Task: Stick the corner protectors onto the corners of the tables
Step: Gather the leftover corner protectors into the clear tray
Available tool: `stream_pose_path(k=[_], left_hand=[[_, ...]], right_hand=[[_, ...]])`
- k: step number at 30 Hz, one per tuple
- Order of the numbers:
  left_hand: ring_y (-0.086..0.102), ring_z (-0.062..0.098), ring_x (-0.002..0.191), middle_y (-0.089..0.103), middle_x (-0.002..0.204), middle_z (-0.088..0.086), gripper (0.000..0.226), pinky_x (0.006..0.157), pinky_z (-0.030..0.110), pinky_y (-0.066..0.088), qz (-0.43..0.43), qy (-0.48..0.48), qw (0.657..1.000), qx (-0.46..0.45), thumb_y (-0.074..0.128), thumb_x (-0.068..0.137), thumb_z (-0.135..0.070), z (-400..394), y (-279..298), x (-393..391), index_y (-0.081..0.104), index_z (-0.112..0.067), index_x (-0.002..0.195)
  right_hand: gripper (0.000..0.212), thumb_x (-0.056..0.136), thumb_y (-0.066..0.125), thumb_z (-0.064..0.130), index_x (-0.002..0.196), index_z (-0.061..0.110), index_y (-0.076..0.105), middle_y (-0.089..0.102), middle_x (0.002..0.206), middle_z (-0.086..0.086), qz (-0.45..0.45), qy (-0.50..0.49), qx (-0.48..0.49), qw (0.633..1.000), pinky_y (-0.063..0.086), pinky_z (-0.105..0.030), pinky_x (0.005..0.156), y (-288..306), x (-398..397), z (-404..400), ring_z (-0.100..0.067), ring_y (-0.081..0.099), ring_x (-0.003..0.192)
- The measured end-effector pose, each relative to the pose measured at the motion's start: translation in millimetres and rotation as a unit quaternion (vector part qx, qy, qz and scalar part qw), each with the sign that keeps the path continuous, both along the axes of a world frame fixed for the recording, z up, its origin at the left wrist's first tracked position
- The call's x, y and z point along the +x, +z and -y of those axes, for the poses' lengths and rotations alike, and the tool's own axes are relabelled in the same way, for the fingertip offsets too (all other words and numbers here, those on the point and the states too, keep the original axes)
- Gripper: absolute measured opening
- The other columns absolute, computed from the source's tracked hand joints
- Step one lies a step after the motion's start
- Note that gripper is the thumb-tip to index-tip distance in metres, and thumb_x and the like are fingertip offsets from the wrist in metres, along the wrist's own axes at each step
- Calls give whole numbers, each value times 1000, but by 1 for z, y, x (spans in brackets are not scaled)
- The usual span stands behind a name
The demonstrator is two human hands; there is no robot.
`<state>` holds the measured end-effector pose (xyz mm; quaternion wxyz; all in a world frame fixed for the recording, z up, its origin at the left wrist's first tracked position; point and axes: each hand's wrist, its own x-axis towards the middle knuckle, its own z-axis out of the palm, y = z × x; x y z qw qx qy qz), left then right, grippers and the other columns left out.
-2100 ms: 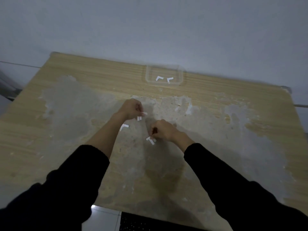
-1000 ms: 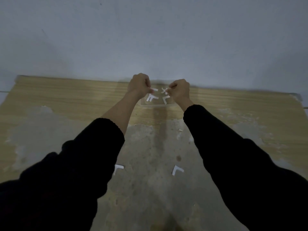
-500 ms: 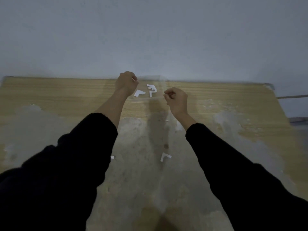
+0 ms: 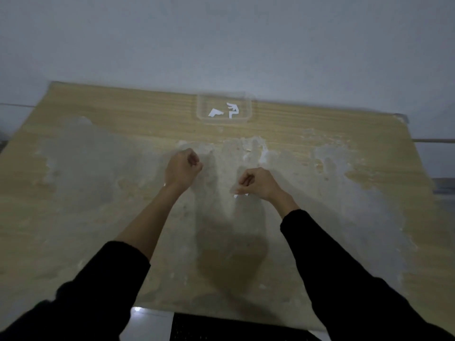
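Right hand (image 4: 258, 184) fingers pinching small white piece (image 4: 240, 195), probably backing strip; left hand (image 4: 183, 168) fisted, contents hidden. Peel fully, keep adhesive off scuffed desk (image 4: 98, 193). Spare protectors (image 4: 230, 111) in clear tray (image 4: 200, 107).

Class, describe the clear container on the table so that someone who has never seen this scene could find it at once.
Start with the worn wooden table and follow its far edge, along the grey wall, to about the middle. There sits a shallow, see-through plastic tray with rounded corners. It alone holds white corner protectors; the left hand and right hand are nearer, over the table's scuffed middle.
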<state>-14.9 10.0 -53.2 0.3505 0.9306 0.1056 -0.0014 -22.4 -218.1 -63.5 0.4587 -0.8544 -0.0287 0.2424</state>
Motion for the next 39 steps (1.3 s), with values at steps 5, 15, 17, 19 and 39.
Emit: stream_pose_path(k=[5, 15, 17, 19, 39], left_hand=[[57, 27, 95, 60, 103, 13, 11, 80, 31, 46, 40, 58, 995, 75, 59, 87, -13, -18, -11, -41, 60, -8, 97], [50, 33, 101, 52, 110, 22, 30, 86, 35, 41, -21, 144, 988, 56, 67, 84, -22, -43, -23, -78, 58, 2, 100], [53, 32, 95, 55, 105, 21, 28, 82, 32, 41, -14, 136, 989, 51, 69, 83, -21, -42, -23, -77, 59, 1, 95], [58, 32, 89, 60, 96, 21, 24, 77, 30, 43, -8, 133, 990, 41, 72, 80, -18, -39, -22, -75, 62, 1, 89], [57, 12, 56, 58, 58, -6, 16, 60, 27, 46, 20, 89, 984, -156, 72, 78, -8, -6, 38, 82, 62, -11, 67]], right_hand=[[28, 62, 86, 6, 77, 12, 64, 57, 66, 4, 27, 13, -91, 995, 49, -29, 67, 1, -9, -6, -17, 58, 72], [14, 73, 79, 10, 67, 7, 67, 62, 69, -9, 46, 5, -66, 997, 47, -30, 67, 2, -20, -7, -19, 60, 69], [13, 74, 78, 10, 73, 0, 70, 60, 65, -9, 27, -10, -38, 999, 50, -34, 72, 3, -19, -6, -18, 58, 62], [17, 76, 77, 8, 82, -7, 71, 59, 62, -4, 13, -34, -31, 999, 51, -32, 74, 2, -16, -5, -9, 57, 57], [41, 68, 75, -13, 49, 14, 51, 53, 51, -4, 36, -364, 146, 919, 44, -24, 42, 47, 130, -40, -10, 48, 38]])
